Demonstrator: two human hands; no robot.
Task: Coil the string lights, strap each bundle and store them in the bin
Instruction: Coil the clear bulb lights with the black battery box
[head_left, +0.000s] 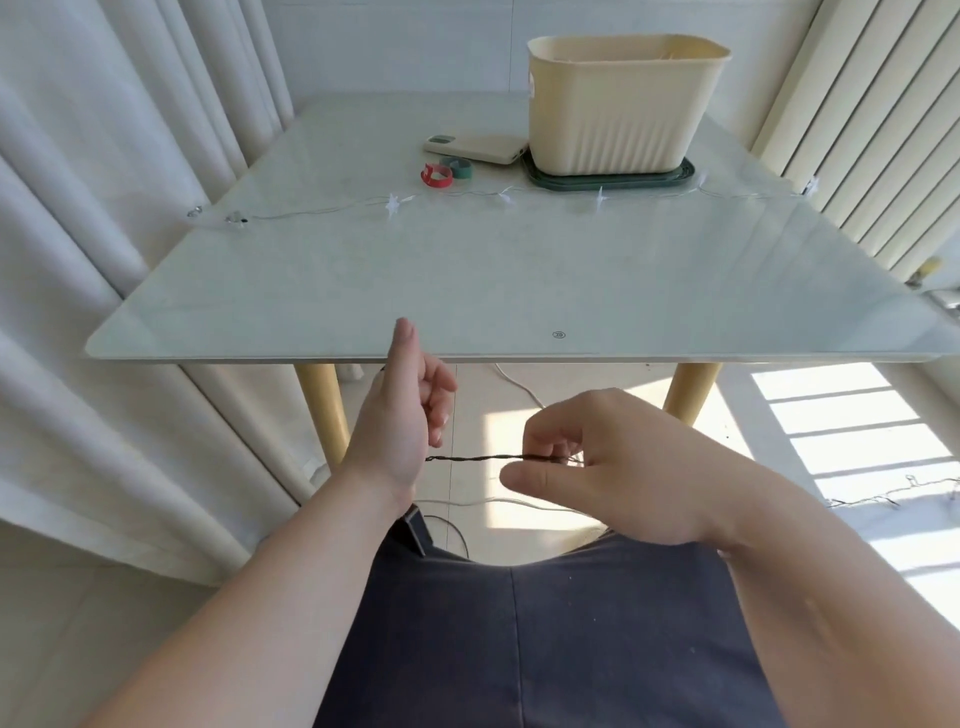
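Note:
A dark twisted string-light wire runs taut between my hands, below the table's front edge. My right hand pinches its right end between thumb and fingertips. My left hand stands edge-on with the thumb up and the fingers curled over the palm; the wire reaches the base of that palm, and how it is held there is hidden. A clear string of star lights lies stretched across the table. A red strap and a green strap lie curled near the cream bin at the back.
The bin stands on a dark green lid. A cream phone lies to its left. The glass table has curtains to the left and a radiator to the right. More dark light wire and a white cable lie on the floor.

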